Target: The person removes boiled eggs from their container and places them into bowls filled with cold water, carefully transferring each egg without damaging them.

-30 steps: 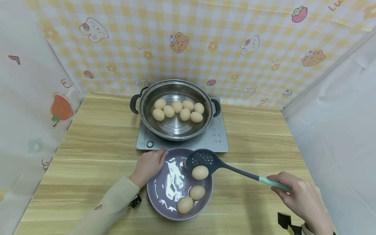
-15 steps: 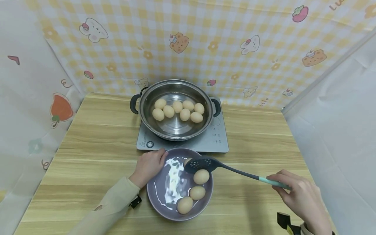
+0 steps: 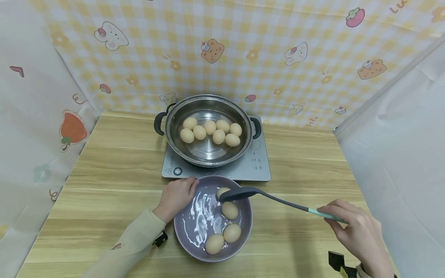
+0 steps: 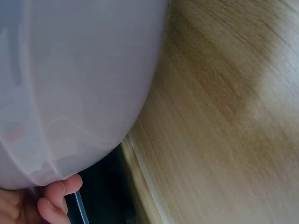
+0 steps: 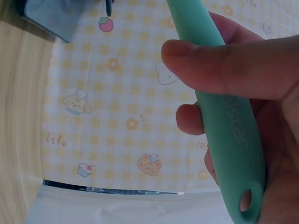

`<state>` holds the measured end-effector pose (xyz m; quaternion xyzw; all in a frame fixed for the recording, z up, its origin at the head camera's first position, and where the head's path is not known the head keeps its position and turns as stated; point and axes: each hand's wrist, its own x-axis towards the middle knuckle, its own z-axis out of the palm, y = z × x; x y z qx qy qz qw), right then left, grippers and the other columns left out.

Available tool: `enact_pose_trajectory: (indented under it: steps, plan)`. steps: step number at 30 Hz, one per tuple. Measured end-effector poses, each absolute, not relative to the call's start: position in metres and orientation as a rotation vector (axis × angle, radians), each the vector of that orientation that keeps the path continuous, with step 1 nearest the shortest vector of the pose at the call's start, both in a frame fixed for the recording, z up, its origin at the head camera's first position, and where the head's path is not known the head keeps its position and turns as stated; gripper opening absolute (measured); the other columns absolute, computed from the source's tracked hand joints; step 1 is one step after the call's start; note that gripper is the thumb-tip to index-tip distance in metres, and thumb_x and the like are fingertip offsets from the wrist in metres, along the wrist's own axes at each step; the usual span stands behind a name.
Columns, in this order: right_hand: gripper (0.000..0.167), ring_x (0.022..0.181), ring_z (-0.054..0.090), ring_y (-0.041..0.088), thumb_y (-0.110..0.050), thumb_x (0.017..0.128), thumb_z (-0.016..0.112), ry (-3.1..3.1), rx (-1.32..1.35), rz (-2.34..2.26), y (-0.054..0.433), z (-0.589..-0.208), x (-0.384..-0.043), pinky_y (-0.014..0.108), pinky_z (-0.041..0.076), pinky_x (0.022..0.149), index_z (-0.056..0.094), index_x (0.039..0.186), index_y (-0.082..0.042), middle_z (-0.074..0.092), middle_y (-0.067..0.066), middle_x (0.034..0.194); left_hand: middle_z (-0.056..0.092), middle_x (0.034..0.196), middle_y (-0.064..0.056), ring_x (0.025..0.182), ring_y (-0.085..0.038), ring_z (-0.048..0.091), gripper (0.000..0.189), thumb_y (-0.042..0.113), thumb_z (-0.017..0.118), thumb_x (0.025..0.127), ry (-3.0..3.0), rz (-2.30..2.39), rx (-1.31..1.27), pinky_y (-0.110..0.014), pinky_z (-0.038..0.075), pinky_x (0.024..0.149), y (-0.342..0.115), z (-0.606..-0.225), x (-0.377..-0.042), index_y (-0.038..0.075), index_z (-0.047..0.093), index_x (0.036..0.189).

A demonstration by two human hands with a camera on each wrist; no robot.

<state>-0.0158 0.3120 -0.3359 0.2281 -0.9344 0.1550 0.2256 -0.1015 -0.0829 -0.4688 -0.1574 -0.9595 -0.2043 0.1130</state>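
Observation:
My left hand (image 3: 176, 196) grips the upper left rim of a purple-grey bowl (image 3: 184, 227); curled fingers (image 4: 56, 198) show beneath the rim in the left wrist view. Several eggs (image 3: 230, 210) lie in the bowl's right half. My right hand (image 3: 358, 227) holds a slotted spoon by its mint-green handle (image 5: 226, 123), the thumb lying across it in the right wrist view. The dark spoon head (image 3: 238, 194) is tilted nearly edge-on over the bowl's upper right. It partly covers the farthest egg (image 3: 221, 192).
Behind the bowl, a steel pot (image 3: 208, 160) with black side handles stands on a grey induction cooker (image 3: 259, 170). Several eggs (image 3: 199, 132) lie in the pot. The wooden table (image 3: 306, 154) meets a checked cloth backdrop (image 3: 243, 50) at the back, with white sheets at both sides.
The spoon head has tipped from face-up to nearly edge-on. An egg rolled off it into the bowl, then leftward; the two nearest eggs have shifted slightly. My left hand stays put.

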Motion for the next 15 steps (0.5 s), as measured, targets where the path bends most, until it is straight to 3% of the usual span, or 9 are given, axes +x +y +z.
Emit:
enact_pose_trajectory:
  steps: [2, 4, 6, 9, 10, 15]
  plan:
    - [0.044, 0.054, 0.048, -0.009, -0.054, 0.09, 0.039, -2.573, 0.629, 0.443, 0.312, -0.336, -0.017, 0.008, 0.024, 0.04, 0.068, 0.079, -0.023, 0.06, -0.017, 0.075, 0.046, 0.049, 0.0, 0.043, -0.024, 0.048, 0.026, 0.023, 0.056, 0.088, -2.812, -0.597, -0.46, -0.034, 0.03, 0.039, -0.083, -0.469, -0.101, 0.013, 0.046, 0.066]
    - [0.027, 0.056, 0.047, -0.011, -0.044, 0.087, 0.054, -2.584, 0.63, 0.482, 0.312, -0.334, -0.018, 0.009, 0.025, 0.04, 0.069, 0.081, -0.023, 0.06, -0.016, 0.076, 0.046, 0.049, 0.0, 0.043, -0.024, 0.048, 0.027, 0.023, 0.056, 0.088, -2.809, -0.593, -0.46, -0.034, 0.03, 0.039, -0.083, -0.47, -0.101, 0.013, 0.046, 0.066]
    - [0.007, 0.057, 0.044, -0.012, -0.023, 0.079, 0.07, -2.604, 0.627, 0.546, 0.312, -0.332, -0.02, 0.01, 0.027, 0.042, 0.069, 0.085, -0.02, 0.061, -0.014, 0.077, 0.046, 0.049, -0.001, 0.043, -0.025, 0.049, 0.026, 0.023, 0.057, 0.088, -2.804, -0.589, -0.457, -0.034, 0.03, 0.039, -0.083, -0.47, -0.101, 0.013, 0.046, 0.066]
    - [0.041, 0.06, 0.044, -0.01, 0.007, 0.058, 0.077, -2.639, 0.616, 0.61, 0.309, -0.328, -0.025, 0.012, 0.033, 0.046, 0.069, 0.091, -0.016, 0.061, -0.012, 0.078, 0.048, 0.049, -0.002, 0.044, -0.026, 0.05, 0.026, 0.023, 0.057, 0.088, -2.793, -0.587, -0.456, -0.035, 0.031, 0.039, -0.083, -0.471, -0.101, 0.013, 0.047, 0.066]
    - [0.045, 0.06, 0.044, -0.009, 0.01, 0.056, 0.076, -2.65, 0.611, 0.619, 0.308, -0.327, -0.027, 0.012, 0.034, 0.047, 0.068, 0.093, -0.015, 0.06, -0.011, 0.078, 0.048, 0.049, -0.001, 0.044, -0.026, 0.05, 0.026, 0.023, 0.057, 0.088, -2.792, -0.589, -0.456, -0.035, 0.031, 0.039, -0.083, -0.471, -0.101, 0.013, 0.047, 0.066]
    - [0.039, 0.059, 0.044, -0.002, 0.011, 0.064, 0.073, -2.694, 0.59, 0.66, 0.298, -0.322, -0.043, 0.013, 0.036, 0.052, 0.066, 0.099, -0.006, 0.059, -0.006, 0.078, 0.049, 0.05, -0.003, 0.043, -0.027, 0.05, 0.026, 0.022, 0.058, 0.087, -2.792, -0.6, -0.453, -0.036, 0.031, 0.039, -0.083, -0.47, -0.101, 0.013, 0.047, 0.065]
